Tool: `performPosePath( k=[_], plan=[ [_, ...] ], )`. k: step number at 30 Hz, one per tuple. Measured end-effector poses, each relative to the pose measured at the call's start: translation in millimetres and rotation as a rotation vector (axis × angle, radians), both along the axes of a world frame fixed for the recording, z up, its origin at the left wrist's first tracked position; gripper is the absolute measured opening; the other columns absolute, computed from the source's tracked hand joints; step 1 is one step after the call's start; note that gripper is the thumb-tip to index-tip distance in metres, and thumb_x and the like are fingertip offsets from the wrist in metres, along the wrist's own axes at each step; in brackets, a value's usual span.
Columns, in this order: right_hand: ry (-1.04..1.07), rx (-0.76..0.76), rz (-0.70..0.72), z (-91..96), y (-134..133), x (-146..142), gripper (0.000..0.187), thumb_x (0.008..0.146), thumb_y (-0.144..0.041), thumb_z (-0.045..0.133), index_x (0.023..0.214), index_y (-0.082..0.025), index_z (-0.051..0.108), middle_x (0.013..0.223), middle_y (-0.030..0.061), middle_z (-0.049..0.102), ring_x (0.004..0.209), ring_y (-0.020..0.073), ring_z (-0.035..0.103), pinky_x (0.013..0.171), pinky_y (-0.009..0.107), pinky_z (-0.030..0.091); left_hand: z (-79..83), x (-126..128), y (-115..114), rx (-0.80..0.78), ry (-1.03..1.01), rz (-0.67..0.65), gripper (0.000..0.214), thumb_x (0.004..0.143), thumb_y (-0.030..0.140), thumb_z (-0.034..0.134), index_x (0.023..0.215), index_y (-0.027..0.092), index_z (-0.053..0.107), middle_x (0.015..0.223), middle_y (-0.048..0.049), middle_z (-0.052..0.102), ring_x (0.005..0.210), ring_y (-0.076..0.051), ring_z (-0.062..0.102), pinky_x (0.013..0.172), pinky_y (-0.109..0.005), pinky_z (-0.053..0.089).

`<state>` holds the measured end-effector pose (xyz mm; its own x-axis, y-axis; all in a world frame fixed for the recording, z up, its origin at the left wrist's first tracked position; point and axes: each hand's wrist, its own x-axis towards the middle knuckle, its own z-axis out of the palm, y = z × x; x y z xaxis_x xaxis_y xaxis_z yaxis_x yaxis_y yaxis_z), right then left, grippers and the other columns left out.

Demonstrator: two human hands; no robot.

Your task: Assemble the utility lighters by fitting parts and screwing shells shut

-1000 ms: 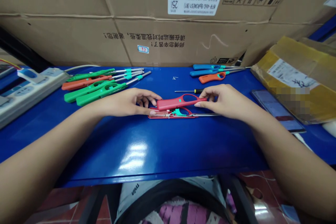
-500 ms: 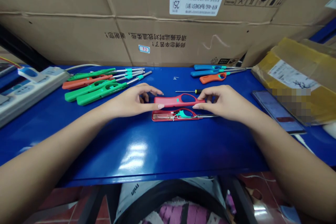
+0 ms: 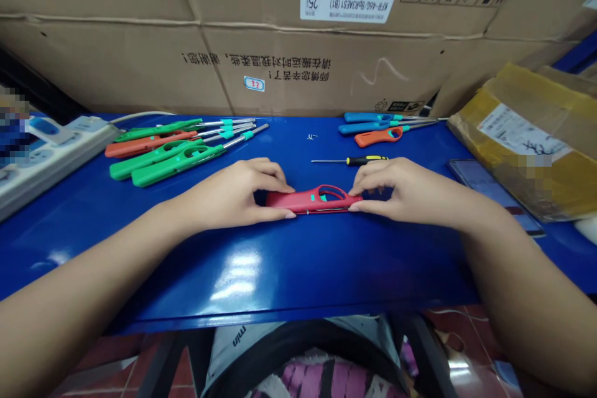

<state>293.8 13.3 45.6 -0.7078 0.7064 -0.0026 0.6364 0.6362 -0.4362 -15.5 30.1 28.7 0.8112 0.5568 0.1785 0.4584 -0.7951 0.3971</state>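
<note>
A red lighter body [image 3: 313, 200] with a teal trigger lies in the middle of the blue table [image 3: 261, 267]. Its upper red shell now sits on the lower half. My left hand [image 3: 242, 194] pinches its left end between thumb and fingers. At the right end my right hand [image 3: 405, 191] grips it the same way, fingers curled over the top. The metal nozzle is hidden under my right hand.
A black-and-yellow screwdriver [image 3: 355, 160] lies just behind the lighter. Several green and orange lighters [image 3: 173, 147] are at the back left, three blue and orange ones [image 3: 379, 127] at the back right. A power strip [image 3: 44, 150] is far left, a phone [image 3: 489, 191] and taped parcel [image 3: 527, 137] right, cardboard boxes [image 3: 289, 31] behind.
Both hands have lowered the red top shell from above onto the open lower half on the table, and now press the two halves together.
</note>
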Motion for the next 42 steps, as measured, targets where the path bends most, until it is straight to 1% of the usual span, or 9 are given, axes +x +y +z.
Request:
performPosePath(
  k=[2, 5, 12, 16, 21, 24, 29, 36, 42],
  plan=[
    [-0.046, 0.003, 0.006, -2.2, 1, 1, 0.015, 0.090, -0.033, 0.069, 0.093, -0.022, 0.079, 0.095, 0.0047, 0.075, 0.089, 0.0197, 0.066, 0.078, 0.030, 0.046, -4.1, 1, 0, -0.003, 0.041, 0.004, 0.033, 0.090, 0.047, 0.070, 0.109, 0.020, 0.076, 0.106, -0.0065, 0.071, 0.098, -0.021, 0.067, 0.089, -0.033, 0.053],
    [-0.104, 0.021, -0.022, -3.8, 2, 0, 0.013, 0.089, -0.032, 0.070, 0.089, -0.021, 0.076, 0.094, 0.0042, 0.072, 0.085, 0.0190, 0.065, 0.073, 0.029, 0.044, -8.3, 2, -1, 0.000, 0.079, 0.020, 0.033, 0.092, 0.046, 0.068, 0.111, 0.020, 0.076, 0.108, -0.0071, 0.070, 0.097, -0.022, 0.067, 0.090, -0.034, 0.054],
    [-0.182, 0.066, 0.007, 0.6, -4, -1, 0.010, 0.088, -0.028, 0.066, 0.087, -0.021, 0.073, 0.092, 0.0035, 0.070, 0.079, 0.0175, 0.063, 0.069, 0.028, 0.041, -8.2, 3, -3, 0.103, 0.145, 0.002, 0.035, 0.094, 0.043, 0.066, 0.116, 0.017, 0.074, 0.105, -0.0078, 0.069, 0.096, -0.024, 0.067, 0.087, -0.036, 0.055],
    [-0.212, 0.073, 0.015, 1.0, -5, -1, 0.010, 0.088, -0.027, 0.066, 0.087, -0.020, 0.072, 0.090, 0.0032, 0.069, 0.077, 0.0169, 0.062, 0.066, 0.028, 0.038, -9.6, 3, -3, 0.120, 0.127, -0.028, 0.036, 0.096, 0.044, 0.061, 0.119, 0.018, 0.072, 0.106, -0.0077, 0.069, 0.098, -0.023, 0.067, 0.088, -0.035, 0.054],
    [-0.231, 0.061, 0.017, 1.5, -4, 0, 0.014, 0.091, -0.031, 0.065, 0.087, -0.020, 0.072, 0.093, 0.0040, 0.070, 0.079, 0.0176, 0.063, 0.068, 0.029, 0.040, -11.7, 4, -3, 0.125, 0.103, -0.038, 0.038, 0.098, 0.045, 0.058, 0.120, 0.018, 0.071, 0.108, -0.0082, 0.069, 0.100, -0.023, 0.066, 0.089, -0.034, 0.053],
    [-0.242, 0.062, 0.011, 2.3, -5, 1, 0.015, 0.091, -0.032, 0.065, 0.087, -0.020, 0.072, 0.093, 0.0041, 0.070, 0.081, 0.0186, 0.063, 0.070, 0.029, 0.041, -12.9, 5, -4, 0.130, 0.096, -0.044, 0.038, 0.098, 0.045, 0.058, 0.121, 0.017, 0.071, 0.107, -0.0086, 0.069, 0.099, -0.023, 0.066, 0.089, -0.034, 0.053],
    [-0.254, 0.067, -0.013, 3.5, -7, 1, 0.011, 0.090, -0.029, 0.066, 0.087, -0.020, 0.072, 0.094, 0.0036, 0.071, 0.081, 0.0192, 0.064, 0.070, 0.031, 0.041, -15.3, 7, -5, 0.138, 0.079, -0.039, 0.037, 0.098, 0.043, 0.059, 0.121, 0.016, 0.071, 0.107, -0.0095, 0.069, 0.099, -0.023, 0.067, 0.088, -0.033, 0.054],
    [-0.287, 0.101, -0.024, 4.4, -9, 0, 0.012, 0.087, -0.032, 0.068, 0.084, -0.021, 0.071, 0.088, 0.0022, 0.071, 0.074, 0.0179, 0.063, 0.063, 0.030, 0.038, -16.8, 8, -6, 0.157, 0.059, -0.042, 0.038, 0.098, 0.043, 0.059, 0.120, 0.015, 0.071, 0.106, -0.0099, 0.070, 0.097, -0.023, 0.067, 0.086, -0.033, 0.054],
    [-0.293, 0.095, -0.037, 4.6, -9, 1, 0.012, 0.087, -0.033, 0.068, 0.083, -0.021, 0.070, 0.088, 0.0016, 0.071, 0.075, 0.0178, 0.063, 0.064, 0.029, 0.038, -17.9, 11, -8, 0.159, 0.020, -0.032, 0.038, 0.097, 0.043, 0.060, 0.120, 0.015, 0.071, 0.107, -0.0099, 0.070, 0.096, -0.022, 0.067, 0.086, -0.033, 0.054]
  ],
)
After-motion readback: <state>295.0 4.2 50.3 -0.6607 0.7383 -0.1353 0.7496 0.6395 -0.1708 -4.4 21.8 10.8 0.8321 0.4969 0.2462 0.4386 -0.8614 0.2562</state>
